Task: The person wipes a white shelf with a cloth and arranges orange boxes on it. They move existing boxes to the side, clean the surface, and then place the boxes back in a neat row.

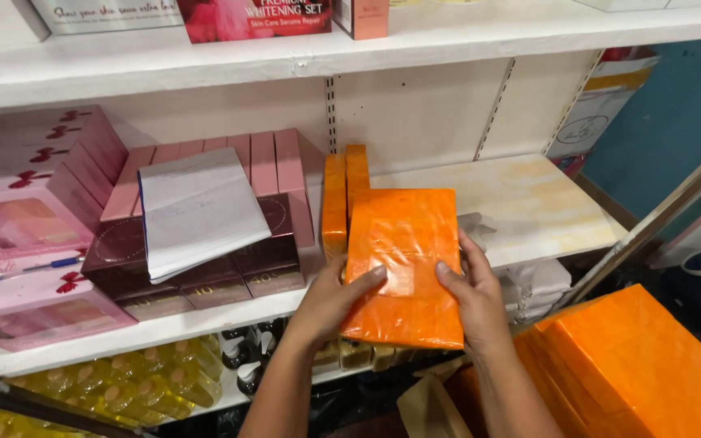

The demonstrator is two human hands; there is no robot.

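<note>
Orange pack (403,264), flat and film-wrapped, held between both hands above the front edge of the middle shelf (529,203). Left hand (336,298) clamped on the pack's lower left edge, thumb lying across the face, fingers hidden behind. Right hand (470,285) clamped on the right edge, thumb on the face, fingers wrapped round the back. Neither spread, both gripping. Long axis of the pack running away from the body toward the shelf back, near end tipped slightly down. Two more orange packs (344,199) standing on edge on the shelf, just beyond and left of the held one, touching each other; bare shelf board to their right, straight ahead of the right hand. Left hand nearer the standing pair. Left of those, a row of pink boxes (212,174) with dark brown boxes (196,280) in front and a white notepad (198,209) lying across them. Further left, pink window boxes (22,235), a blue pen (22,270) resting on one. Lower shelf holding yellow bottles (131,385), packed close. Stack of orange packs (634,369) low at right, near the right forearm. Upper shelf carrying red and white cartons, mostly cut off.
</note>
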